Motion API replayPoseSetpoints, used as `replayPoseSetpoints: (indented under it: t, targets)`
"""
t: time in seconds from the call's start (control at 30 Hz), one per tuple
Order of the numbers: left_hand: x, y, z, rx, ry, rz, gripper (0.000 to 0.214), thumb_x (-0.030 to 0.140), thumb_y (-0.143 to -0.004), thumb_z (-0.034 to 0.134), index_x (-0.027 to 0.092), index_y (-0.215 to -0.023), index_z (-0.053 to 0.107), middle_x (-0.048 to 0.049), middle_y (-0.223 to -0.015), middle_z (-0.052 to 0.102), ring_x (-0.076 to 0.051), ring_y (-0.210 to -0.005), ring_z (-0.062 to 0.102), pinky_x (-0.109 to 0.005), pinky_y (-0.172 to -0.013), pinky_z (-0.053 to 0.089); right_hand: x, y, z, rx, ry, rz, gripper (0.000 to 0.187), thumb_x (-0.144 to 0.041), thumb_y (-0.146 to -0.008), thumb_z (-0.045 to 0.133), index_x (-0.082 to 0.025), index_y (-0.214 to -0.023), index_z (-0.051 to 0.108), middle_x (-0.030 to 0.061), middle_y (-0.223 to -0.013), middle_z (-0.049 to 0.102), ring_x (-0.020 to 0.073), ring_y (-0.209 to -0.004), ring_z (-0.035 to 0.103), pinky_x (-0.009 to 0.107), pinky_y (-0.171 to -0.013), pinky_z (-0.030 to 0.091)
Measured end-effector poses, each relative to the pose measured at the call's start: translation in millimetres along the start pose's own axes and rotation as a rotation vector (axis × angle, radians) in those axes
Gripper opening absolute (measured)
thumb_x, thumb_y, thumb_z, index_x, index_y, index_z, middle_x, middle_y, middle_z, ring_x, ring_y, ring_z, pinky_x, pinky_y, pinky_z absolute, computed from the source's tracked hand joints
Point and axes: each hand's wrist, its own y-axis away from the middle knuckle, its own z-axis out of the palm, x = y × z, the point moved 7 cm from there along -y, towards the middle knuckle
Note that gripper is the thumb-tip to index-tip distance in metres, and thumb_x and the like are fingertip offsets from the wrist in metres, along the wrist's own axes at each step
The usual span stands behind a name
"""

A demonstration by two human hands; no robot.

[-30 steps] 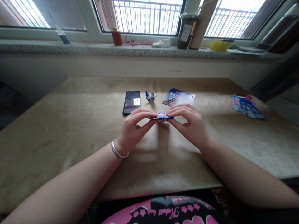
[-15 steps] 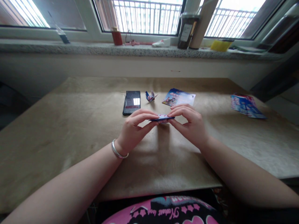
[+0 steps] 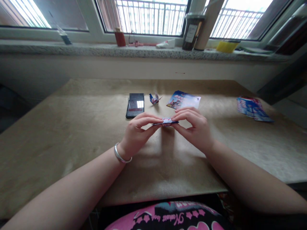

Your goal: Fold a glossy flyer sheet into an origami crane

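Observation:
A small piece of folded paper [image 3: 167, 121], blue with a printed pattern, is held level just above the table. My left hand [image 3: 141, 129] pinches its left end between thumb and fingers; a silver bangle circles that wrist. At the other end, the thumb and fingers of my right hand [image 3: 193, 127] pinch the paper too. Its underside is mostly hidden. Beyond my hands stands a folded paper crane [image 3: 154, 99] in the same sort of blue and red print. A pile of square printed paper [image 3: 185, 99] lies just past my right hand.
A black phone [image 3: 135, 107] lies flat beyond my left hand. More printed sheets [image 3: 253, 109] are fanned out at the right of the wooden table [image 3: 72, 137]. On the window sill [image 3: 96, 48] stand a red bottle [image 3: 120, 37], a dark jar [image 3: 191, 33] and a yellow object [image 3: 225, 47].
The folded paper has tilted slightly, its left end a touch lower. Both hands keep their pinch on it and have barely moved.

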Motion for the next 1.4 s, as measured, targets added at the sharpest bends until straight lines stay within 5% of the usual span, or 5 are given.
replayPoseSetpoints:
  t: [0.87, 1.2, 1.4]
  targets:
    - [-8, 2, 0.7, 0.005, 0.038, -0.062, 0.008, 0.02, -0.082, 0.066, 0.019, -0.089, 0.068, -0.005, -0.089, 0.068, -0.015, -0.086, 0.063, -0.031, -0.081, 0.053, 6, 1, 3, -0.007, -0.172, 0.088, 0.008, -0.017, -0.079, 0.064, -0.025, -0.082, 0.064, 0.0018, -0.081, 0.07, 0.0195, -0.087, 0.064, 0.042, -0.086, 0.052]
    - [7, -1, 7.2, -0.091, -0.167, 0.088, 0.01, 0.016, -0.08, 0.066, 0.019, -0.089, 0.067, -0.0038, -0.085, 0.067, -0.014, -0.08, 0.062, -0.029, -0.075, 0.052, -7, 1, 5, -0.048, -0.061, -0.048, 0.01, -0.015, -0.078, 0.065, -0.025, -0.081, 0.064, 0.0006, -0.081, 0.071, 0.0195, -0.09, 0.064, 0.039, -0.084, 0.052]
    - [8, 0, 5.3, -0.061, -0.206, 0.088, 0.007, 0.015, -0.081, 0.063, 0.019, -0.086, 0.067, -0.0034, -0.083, 0.066, -0.014, -0.079, 0.061, -0.03, -0.076, 0.051, -3, 2, 8, -0.068, -0.093, 0.021, 0.012, -0.016, -0.076, 0.065, -0.025, -0.083, 0.063, 0.0014, -0.082, 0.07, 0.0204, -0.092, 0.063, 0.039, -0.085, 0.051]
